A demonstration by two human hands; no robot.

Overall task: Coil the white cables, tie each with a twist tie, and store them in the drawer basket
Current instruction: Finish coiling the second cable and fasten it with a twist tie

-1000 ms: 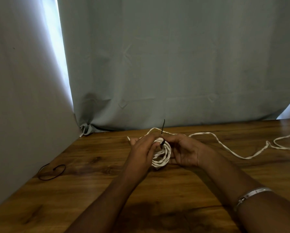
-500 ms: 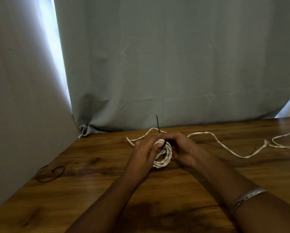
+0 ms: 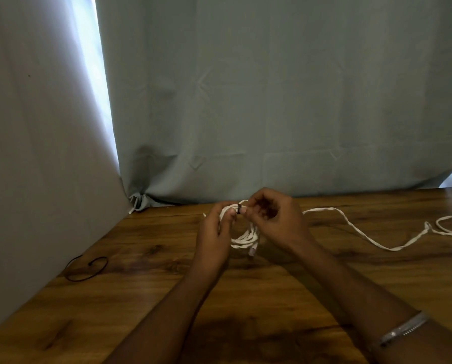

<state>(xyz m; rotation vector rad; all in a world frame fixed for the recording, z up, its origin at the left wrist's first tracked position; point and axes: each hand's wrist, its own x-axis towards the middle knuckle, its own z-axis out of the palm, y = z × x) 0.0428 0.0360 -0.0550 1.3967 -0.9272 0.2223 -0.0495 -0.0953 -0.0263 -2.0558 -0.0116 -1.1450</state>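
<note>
From the head camera I look down on my two hands meeting over the wooden table (image 3: 167, 298). My left hand (image 3: 214, 232) grips the coiled cable (image 3: 246, 239) by its far rim, fingers curled round the bunched loops and holding the coil tilted up off the wood. My right hand (image 3: 274, 216) pinches the dark twist tie (image 3: 238, 209) between thumb and fingertip, right where it crosses the top of the coil.

The coil looks light and soft; I judge that the loops would spring apart if I slackened, so the bundle is best held just beside the tie, with all strands pressed together. A connector end hangs from the lower edge and could snag. The tie is thin wire, stiff enough to keep a twist but small and easy to lose, so I should pinch it close to the cable.

A second white cable (image 3: 377, 241) lies uncoiled across the table to my right, well apart from the coil. Another black tie (image 3: 87, 269) sits near the left wall. I see no drawer basket here.
</note>
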